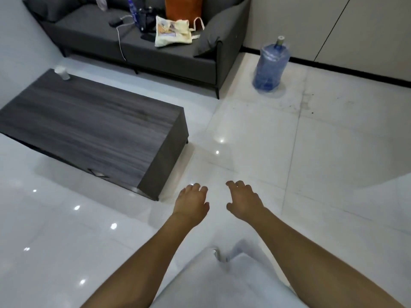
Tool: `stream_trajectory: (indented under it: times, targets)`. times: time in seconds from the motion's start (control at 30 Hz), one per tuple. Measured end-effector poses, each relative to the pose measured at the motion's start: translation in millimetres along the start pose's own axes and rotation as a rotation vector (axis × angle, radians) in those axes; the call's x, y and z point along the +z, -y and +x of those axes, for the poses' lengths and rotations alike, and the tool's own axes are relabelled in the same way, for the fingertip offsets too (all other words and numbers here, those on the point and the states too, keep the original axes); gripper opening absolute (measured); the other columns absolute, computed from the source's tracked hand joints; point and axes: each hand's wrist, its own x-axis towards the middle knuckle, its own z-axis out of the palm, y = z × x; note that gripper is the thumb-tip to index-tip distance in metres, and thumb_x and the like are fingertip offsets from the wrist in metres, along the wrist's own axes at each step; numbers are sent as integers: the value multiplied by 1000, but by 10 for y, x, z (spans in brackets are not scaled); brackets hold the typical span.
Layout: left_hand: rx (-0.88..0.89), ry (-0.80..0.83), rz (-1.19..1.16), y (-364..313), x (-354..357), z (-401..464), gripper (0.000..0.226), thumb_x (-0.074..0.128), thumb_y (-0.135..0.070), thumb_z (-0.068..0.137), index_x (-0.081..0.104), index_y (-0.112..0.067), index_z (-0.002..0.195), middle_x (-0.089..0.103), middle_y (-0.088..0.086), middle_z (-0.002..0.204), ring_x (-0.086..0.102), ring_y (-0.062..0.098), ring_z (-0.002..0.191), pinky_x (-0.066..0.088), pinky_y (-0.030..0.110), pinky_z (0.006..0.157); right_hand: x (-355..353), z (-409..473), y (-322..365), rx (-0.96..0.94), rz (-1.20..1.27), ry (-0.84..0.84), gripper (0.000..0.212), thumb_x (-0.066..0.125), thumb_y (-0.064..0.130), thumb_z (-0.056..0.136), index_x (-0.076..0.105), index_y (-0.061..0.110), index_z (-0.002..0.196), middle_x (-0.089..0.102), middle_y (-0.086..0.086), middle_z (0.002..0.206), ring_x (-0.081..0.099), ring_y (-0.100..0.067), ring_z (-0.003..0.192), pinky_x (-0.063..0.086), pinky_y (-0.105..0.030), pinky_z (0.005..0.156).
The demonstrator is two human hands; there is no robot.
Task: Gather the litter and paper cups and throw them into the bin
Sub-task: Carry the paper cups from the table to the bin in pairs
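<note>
Both bare arms reach forward and down over the pale tiled floor (pixel 322 141), palms down. The left hand (pixel 192 202) and right hand (pixel 243 202) hang side by side, apart, fingers loosely spread and slightly curled, holding nothing. A blurred paper cup (pixel 62 72) stands on the far corner of the dark coffee table (pixel 93 127). The items on the grey sofa (pixel 169 52) are hard to make out.

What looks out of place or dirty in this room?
A white paper cup stands alone on the far corner of the coffee table. Dark specks soil the floor tiles near the water jug. Both hands, left and right, hold nothing.
</note>
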Motion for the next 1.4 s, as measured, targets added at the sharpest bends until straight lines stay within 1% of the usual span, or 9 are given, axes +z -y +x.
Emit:
stream_trajectory:
  times: [0.23, 0.33, 0.47, 0.6, 0.7, 0.93, 1.03, 1.17, 1.4]
  targets:
    - [-49, 39, -36, -6, -663, 1766, 43, 47, -35, 96, 43, -17, 136, 48, 4, 135, 44, 23, 125, 38, 34, 105, -1058, 1572, -274, -63, -56, 58, 64, 55, 24, 90, 25, 22, 146, 40, -8, 137, 42, -30, 122, 43, -39, 90]
    - [-67, 8, -76, -48, -1040, 2576, 44, 48, -35, 96, 43, -17, 135, 48, 4, 135, 44, 23, 125, 40, 35, 103, -1665, 2241, -440, -130, -86, 20, 63, 54, 26, 91, 25, 22, 147, 41, -7, 137, 42, -28, 122, 44, -38, 90]
    - [-82, -89, -126, -51, -1725, 3547, 45, 47, -35, 96, 43, -17, 137, 46, 2, 137, 42, 21, 126, 43, 36, 100, -2627, 3084, -591, -220, -113, -66, 62, 53, 30, 94, 24, 25, 148, 38, -4, 142, 43, -26, 121, 47, -38, 90]
    - [-83, -234, -158, 156, -2369, 4350, 45, 47, -35, 96, 44, -16, 136, 46, 1, 137, 41, 21, 126, 43, 35, 97, -3483, 3938, -472, -267, -106, -160, 62, 56, 33, 92, 26, 28, 146, 40, -2, 140, 44, -26, 120, 48, -38, 86]
    - [-132, -282, -145, 497, -2725, 4878, 44, 46, -36, 96, 44, -18, 136, 47, 0, 137, 42, 19, 125, 42, 33, 97, -3920, 4613, -176, -330, -99, -187, 61, 57, 32, 91, 27, 29, 145, 41, 0, 141, 45, -25, 121, 49, -36, 85]
    - [-282, -340, -170, 1546, -3312, 6111, 45, 44, -37, 98, 42, -18, 139, 44, 0, 141, 39, 18, 130, 38, 32, 102, -4456, 6249, 815, -471, -128, -127, 62, 58, 31, 92, 28, 28, 146, 41, 1, 145, 44, -23, 126, 46, -35, 92]
    - [-335, -336, -170, 1963, -3598, 6511, 46, 45, -38, 98, 42, -19, 139, 44, 0, 143, 40, 17, 131, 39, 30, 103, -4673, 6801, 1238, -531, -148, -98, 62, 58, 33, 92, 28, 29, 146, 40, 2, 145, 44, -22, 127, 46, -35, 94]
    - [-423, -388, -208, 2484, -3959, 6937, 45, 45, -39, 98, 42, -20, 139, 43, -1, 143, 40, 17, 131, 40, 30, 102, -4955, 7462, 1757, -596, -156, -62, 61, 58, 33, 93, 27, 30, 146, 39, 3, 145, 44, -22, 126, 49, -37, 92]
    - [-625, -409, -289, 3431, -4287, 7640, 45, 46, -41, 97, 43, -23, 138, 41, -3, 144, 39, 15, 131, 42, 29, 101, -5237, 8686, 2715, -751, -197, 49, 62, 58, 35, 93, 26, 31, 146, 39, 1, 146, 45, -21, 128, 49, -33, 95]
